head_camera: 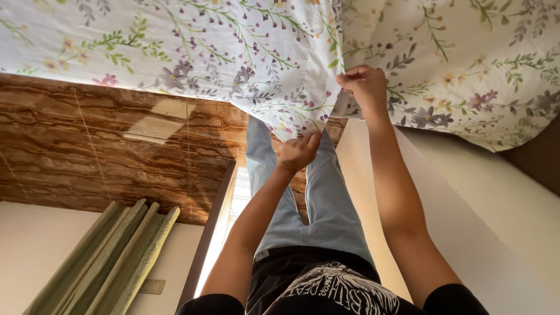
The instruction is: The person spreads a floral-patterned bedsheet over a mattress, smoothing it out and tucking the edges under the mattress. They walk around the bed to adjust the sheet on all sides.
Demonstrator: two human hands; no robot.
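A: The floral sheet [233, 52] is seen spread across the top of the view, with one corner drooping toward the brown marbled floor [116, 151].

B: That corner is pinched by the left hand [298, 151], fingers closed on the hem.

A: And the right hand [366, 87] is clenched on a fold of the same sheet, just beside the overlap.

B: Pale blue jeans [326, 204] are seen under the arms, green curtains [111, 256] well apart at the side.
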